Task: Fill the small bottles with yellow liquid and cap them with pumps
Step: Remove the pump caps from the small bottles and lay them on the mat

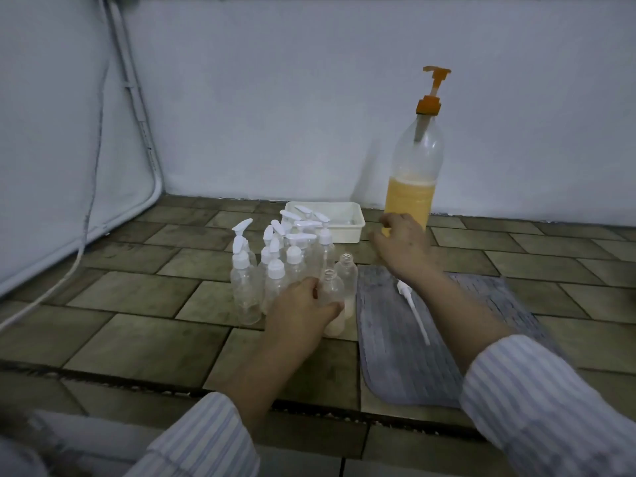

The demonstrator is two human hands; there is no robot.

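Note:
My left hand (298,313) grips a small clear uncapped bottle (332,287) that holds a little pale liquid at its bottom. A second uncapped small bottle (347,270) stands just behind it. Several clear small bottles with white pumps (275,256) cluster to the left. My right hand (404,244) hovers with relaxed fingers in front of the base of the tall bottle (414,173), which is part full of yellow liquid and carries an orange pump. A loose white pump (411,304) lies on the grey mat (395,366), partly under my right forearm.
A white tray (347,223) stands behind the cluster, near the wall. The work surface is brown tile. A white cable (82,235) runs down the left side along a padded panel. The wall stands close behind the tall bottle.

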